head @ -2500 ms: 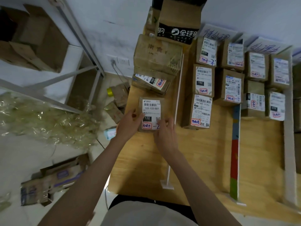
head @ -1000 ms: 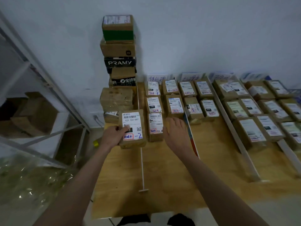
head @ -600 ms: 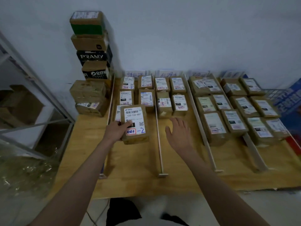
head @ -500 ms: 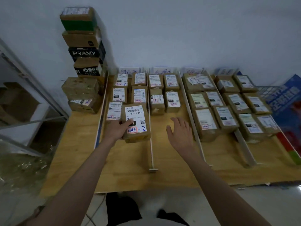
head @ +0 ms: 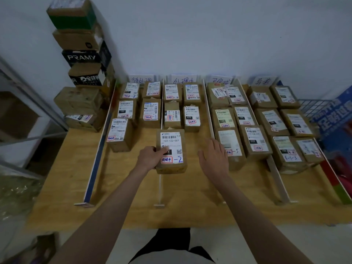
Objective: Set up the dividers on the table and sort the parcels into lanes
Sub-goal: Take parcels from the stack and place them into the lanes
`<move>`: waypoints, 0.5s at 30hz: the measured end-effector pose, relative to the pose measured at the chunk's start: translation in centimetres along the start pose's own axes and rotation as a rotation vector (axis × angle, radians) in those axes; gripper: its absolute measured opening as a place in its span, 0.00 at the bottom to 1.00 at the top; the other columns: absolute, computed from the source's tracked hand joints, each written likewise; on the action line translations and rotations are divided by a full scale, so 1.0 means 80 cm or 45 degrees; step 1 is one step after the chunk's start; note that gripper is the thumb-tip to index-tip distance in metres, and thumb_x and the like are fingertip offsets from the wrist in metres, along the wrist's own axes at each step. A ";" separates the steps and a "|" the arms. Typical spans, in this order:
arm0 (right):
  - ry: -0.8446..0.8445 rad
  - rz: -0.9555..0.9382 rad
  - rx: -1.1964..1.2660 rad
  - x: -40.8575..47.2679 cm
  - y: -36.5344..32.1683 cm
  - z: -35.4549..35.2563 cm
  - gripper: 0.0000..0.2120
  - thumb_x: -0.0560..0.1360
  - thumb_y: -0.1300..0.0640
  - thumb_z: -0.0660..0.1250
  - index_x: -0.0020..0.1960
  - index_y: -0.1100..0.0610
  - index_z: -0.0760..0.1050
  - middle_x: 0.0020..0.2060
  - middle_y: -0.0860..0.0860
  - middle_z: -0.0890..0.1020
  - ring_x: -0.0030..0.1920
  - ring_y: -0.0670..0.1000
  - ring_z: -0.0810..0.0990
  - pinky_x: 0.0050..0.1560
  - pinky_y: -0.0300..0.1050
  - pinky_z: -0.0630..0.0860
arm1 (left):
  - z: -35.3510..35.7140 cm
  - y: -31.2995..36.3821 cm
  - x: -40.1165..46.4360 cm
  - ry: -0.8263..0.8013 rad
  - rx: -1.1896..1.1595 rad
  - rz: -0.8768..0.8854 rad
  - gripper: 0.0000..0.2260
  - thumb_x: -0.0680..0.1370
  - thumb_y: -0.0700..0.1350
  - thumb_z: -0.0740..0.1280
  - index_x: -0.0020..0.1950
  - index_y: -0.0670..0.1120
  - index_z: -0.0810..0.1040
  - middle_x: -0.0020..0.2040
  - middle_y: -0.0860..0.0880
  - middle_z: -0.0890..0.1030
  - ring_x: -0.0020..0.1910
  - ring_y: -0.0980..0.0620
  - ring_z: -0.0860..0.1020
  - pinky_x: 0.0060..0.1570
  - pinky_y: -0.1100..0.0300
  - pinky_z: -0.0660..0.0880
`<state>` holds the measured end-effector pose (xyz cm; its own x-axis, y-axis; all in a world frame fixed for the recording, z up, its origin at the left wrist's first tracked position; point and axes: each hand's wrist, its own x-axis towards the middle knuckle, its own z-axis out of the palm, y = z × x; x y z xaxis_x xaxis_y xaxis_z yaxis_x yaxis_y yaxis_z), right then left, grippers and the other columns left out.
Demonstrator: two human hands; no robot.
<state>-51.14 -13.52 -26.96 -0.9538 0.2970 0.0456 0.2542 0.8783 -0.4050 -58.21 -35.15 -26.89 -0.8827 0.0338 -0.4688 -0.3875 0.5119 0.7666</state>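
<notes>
My left hand (head: 150, 158) grips a brown parcel (head: 171, 151) by its left side; its white label reads 122-122-007. The parcel is in the second lane from the left, in front of the parcels lying there, just right of a white divider (head: 161, 141). My right hand (head: 214, 158) hovers open to the parcel's right, fingers spread, holding nothing. Several long dividers, such as the blue-and-white one (head: 97, 161), split the wooden table (head: 190, 202) into lanes. Each lane holds labelled brown parcels in rows.
A tall stack of boxes (head: 82, 54) stands at the table's back left corner against the wall. Handwritten paper signs (head: 142, 79) stand behind the lanes. A metal shelf frame (head: 28, 111) is on the left. A blue printed box (head: 335, 117) sits at the right.
My left hand has carried the parcel from the left side over the divider into the second lane. My right hand let go of it earlier and now hovers beside it.
</notes>
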 end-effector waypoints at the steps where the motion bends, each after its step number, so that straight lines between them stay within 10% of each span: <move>1: -0.002 0.004 -0.004 0.009 0.003 0.002 0.22 0.81 0.50 0.59 0.72 0.57 0.66 0.71 0.54 0.70 0.72 0.56 0.65 0.72 0.55 0.63 | 0.007 0.002 0.011 -0.005 0.015 -0.007 0.19 0.76 0.58 0.70 0.52 0.42 0.82 0.46 0.46 0.85 0.43 0.48 0.84 0.40 0.52 0.83; 15: -0.183 0.099 0.025 0.115 0.044 0.046 0.21 0.80 0.50 0.61 0.72 0.54 0.66 0.71 0.52 0.70 0.71 0.54 0.67 0.71 0.54 0.65 | 0.076 0.008 0.128 -0.016 0.243 -0.156 0.20 0.77 0.61 0.68 0.44 0.43 0.81 0.40 0.48 0.82 0.41 0.49 0.81 0.31 0.61 0.71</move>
<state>-59.64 -9.05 -31.35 -0.9449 0.3056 -0.1172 0.3260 0.8469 -0.4201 -65.83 -29.24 -33.91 -0.8283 -0.0283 -0.5595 -0.4331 0.6658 0.6075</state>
